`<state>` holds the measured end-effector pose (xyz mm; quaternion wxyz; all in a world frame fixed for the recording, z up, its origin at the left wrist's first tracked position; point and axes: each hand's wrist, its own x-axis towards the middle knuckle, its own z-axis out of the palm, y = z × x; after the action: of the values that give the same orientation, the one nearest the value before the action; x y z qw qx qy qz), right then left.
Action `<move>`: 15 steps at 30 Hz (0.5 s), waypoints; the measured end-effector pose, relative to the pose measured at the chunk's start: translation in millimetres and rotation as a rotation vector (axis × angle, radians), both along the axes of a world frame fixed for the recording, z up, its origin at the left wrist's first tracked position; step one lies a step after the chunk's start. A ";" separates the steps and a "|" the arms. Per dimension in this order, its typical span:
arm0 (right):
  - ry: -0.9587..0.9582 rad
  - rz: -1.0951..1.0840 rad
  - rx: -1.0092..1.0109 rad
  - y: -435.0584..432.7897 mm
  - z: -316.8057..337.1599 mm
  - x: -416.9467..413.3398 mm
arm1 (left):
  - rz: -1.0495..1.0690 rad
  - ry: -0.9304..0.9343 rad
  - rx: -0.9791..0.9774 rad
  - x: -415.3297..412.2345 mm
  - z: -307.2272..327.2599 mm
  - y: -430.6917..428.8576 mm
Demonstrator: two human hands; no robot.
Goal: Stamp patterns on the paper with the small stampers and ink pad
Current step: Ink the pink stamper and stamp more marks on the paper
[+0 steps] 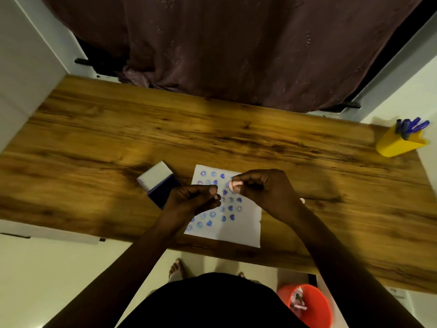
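A white sheet of paper (243, 227) lies near the front edge of the wooden table (236, 138), covered with several blue stamped faces and hearts. My right hand (262, 188) hovers over the paper's upper part and pinches a small pink stamper (235, 185) between thumb and fingers. My left hand (195, 200) is curled over the paper's left edge, fingers closed; whether it holds anything is hidden. The ink pad (158, 183) lies just left of the paper, its white lid folded back and the dark blue pad partly under my left hand.
A yellow holder with blue pens (402, 140) stands at the table's far right corner. An orange bucket (307, 304) sits on the floor under the front right. A dark curtain (224, 48) hangs behind the table. My feet are below the front edge.
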<state>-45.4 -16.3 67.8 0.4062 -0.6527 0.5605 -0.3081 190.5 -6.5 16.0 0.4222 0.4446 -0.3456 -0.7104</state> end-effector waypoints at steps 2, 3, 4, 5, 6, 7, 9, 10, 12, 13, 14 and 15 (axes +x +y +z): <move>0.052 0.000 0.017 -8.8 -4.0 14.9 | 0.056 0.003 0.012 19.7 -3.7 2.0; 0.072 0.004 0.025 -12.2 -6.4 22.7 | 0.087 0.018 0.013 28.6 -5.5 2.3; 0.091 0.021 0.028 -15.6 -9.4 32.5 | 0.127 0.034 0.012 38.2 -7.0 3.0; 0.112 0.045 0.027 -18.5 -12.5 43.0 | 0.174 0.040 0.014 48.3 -8.2 3.3; 0.136 0.075 0.022 -21.1 -15.5 54.1 | 0.227 0.026 0.020 58.7 -9.4 3.4; 0.160 0.105 0.016 -23.7 -18.5 65.3 | 0.276 -0.008 0.024 69.0 -11.1 3.5; 0.199 0.168 -0.007 -29.2 -24.0 86.3 | 0.359 -0.070 0.036 87.3 -16.3 3.8; 0.215 0.200 -0.025 -32.1 -26.7 97.2 | 0.395 -0.073 0.051 96.1 -19.1 4.4; 0.254 0.253 -0.062 -38.4 -31.8 117.9 | 0.448 -0.029 0.080 111.2 -24.2 5.6; 0.277 0.269 -0.076 -41.5 -34.3 125.9 | 0.458 -0.011 0.077 116.3 -26.0 6.1; 0.299 0.280 -0.085 -44.5 -37.2 134.5 | 0.458 -0.004 0.066 121.6 -27.0 6.9; 0.322 0.286 -0.092 -47.2 -40.2 142.1 | 0.451 -0.004 0.050 126.3 -27.8 7.6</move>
<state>96.7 -63.4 27.6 0.3207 -0.7841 0.5052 -0.1646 316.9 1.2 -11.7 0.5584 0.5223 -0.2207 -0.6056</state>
